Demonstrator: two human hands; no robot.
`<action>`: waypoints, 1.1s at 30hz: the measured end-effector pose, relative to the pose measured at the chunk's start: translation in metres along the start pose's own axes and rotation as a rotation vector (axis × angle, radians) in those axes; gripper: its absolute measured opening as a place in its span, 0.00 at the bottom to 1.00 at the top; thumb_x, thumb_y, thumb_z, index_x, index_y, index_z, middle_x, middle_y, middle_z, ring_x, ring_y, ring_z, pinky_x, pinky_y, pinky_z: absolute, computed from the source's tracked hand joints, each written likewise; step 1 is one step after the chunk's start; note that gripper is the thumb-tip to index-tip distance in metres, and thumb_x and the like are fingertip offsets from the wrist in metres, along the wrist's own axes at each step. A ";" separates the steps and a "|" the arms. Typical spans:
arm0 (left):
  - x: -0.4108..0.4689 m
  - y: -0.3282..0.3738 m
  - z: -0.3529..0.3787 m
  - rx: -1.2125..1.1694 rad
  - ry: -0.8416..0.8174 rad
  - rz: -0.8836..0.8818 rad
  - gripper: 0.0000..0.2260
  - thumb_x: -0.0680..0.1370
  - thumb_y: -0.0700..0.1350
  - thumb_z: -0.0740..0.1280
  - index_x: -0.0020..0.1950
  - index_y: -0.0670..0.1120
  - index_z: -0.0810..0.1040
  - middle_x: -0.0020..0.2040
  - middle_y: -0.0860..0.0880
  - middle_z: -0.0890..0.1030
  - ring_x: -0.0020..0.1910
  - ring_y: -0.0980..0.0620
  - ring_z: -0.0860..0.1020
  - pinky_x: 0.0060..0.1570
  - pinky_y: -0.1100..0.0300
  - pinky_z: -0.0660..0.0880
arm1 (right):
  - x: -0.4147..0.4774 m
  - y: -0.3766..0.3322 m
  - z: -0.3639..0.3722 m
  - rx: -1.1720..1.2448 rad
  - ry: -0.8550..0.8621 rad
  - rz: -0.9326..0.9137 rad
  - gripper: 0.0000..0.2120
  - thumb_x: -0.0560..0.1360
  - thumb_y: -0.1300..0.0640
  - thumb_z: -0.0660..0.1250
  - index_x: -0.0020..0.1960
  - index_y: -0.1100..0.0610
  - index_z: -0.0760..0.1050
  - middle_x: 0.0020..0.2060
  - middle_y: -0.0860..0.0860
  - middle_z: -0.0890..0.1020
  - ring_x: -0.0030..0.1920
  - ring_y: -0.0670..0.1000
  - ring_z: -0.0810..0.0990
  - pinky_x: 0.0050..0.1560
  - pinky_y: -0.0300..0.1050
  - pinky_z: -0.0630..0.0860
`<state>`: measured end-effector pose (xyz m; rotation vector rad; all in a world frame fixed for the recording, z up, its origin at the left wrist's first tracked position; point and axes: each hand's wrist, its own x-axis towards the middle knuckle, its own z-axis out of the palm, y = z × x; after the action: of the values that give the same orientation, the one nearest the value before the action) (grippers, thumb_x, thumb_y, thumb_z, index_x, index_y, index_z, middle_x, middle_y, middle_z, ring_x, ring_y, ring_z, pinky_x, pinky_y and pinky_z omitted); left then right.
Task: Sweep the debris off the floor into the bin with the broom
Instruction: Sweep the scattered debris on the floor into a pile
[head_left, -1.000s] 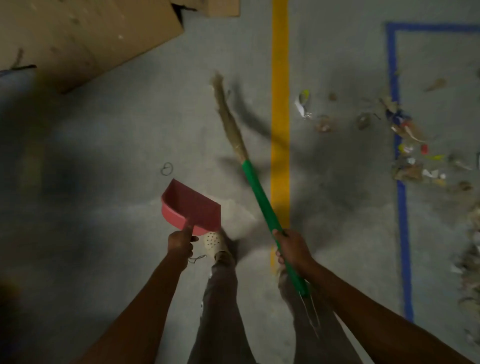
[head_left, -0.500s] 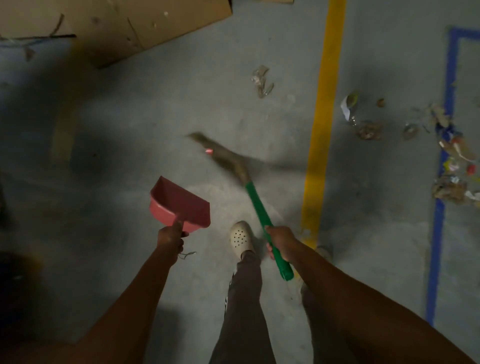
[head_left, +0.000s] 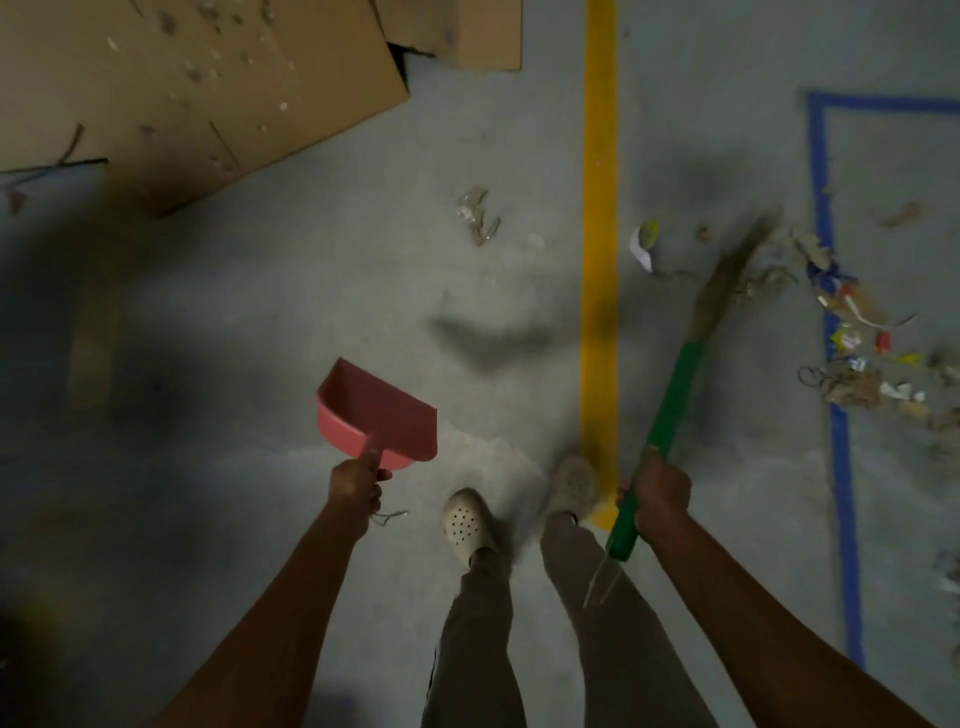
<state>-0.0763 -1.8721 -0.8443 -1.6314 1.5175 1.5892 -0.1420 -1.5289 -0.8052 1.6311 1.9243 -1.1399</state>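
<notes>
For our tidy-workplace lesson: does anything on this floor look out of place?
Yes: litter of paper scraps and wrappers lies scattered over the blue line on the right, and one crumpled wrapper lies alone left of the yellow line, apart from the rest.

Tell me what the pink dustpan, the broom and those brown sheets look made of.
Dustpan: probably moulded plastic, smooth matte pink, thin even walls. Broom: tan wispy bristles, likely dried grass, though blurred; smooth green handle, perhaps plastic-covered. Brown sheets: cardboard, dull, creased and scuffed.
</notes>
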 end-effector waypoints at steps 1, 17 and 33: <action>0.000 0.009 0.009 -0.005 0.001 -0.002 0.24 0.78 0.58 0.69 0.52 0.36 0.76 0.42 0.42 0.78 0.25 0.54 0.63 0.22 0.64 0.61 | 0.000 -0.007 0.002 -0.013 -0.008 -0.046 0.22 0.81 0.47 0.60 0.40 0.65 0.75 0.32 0.61 0.78 0.31 0.58 0.78 0.41 0.56 0.78; 0.010 0.147 0.151 -0.031 0.069 0.067 0.22 0.78 0.57 0.69 0.49 0.37 0.76 0.40 0.42 0.78 0.23 0.55 0.63 0.20 0.65 0.61 | 0.049 -0.199 0.105 -0.398 -0.679 -0.184 0.16 0.82 0.50 0.62 0.54 0.65 0.73 0.28 0.54 0.76 0.21 0.50 0.72 0.22 0.39 0.69; -0.004 0.240 0.326 0.249 -0.070 0.137 0.21 0.77 0.58 0.70 0.46 0.39 0.74 0.39 0.43 0.78 0.20 0.57 0.62 0.19 0.67 0.58 | 0.261 -0.227 -0.072 0.134 -0.119 0.246 0.15 0.82 0.55 0.62 0.56 0.68 0.76 0.32 0.58 0.75 0.30 0.56 0.74 0.39 0.51 0.76</action>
<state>-0.4281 -1.6717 -0.8372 -1.3487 1.7435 1.4405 -0.4077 -1.3068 -0.8735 1.7686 1.5538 -1.2536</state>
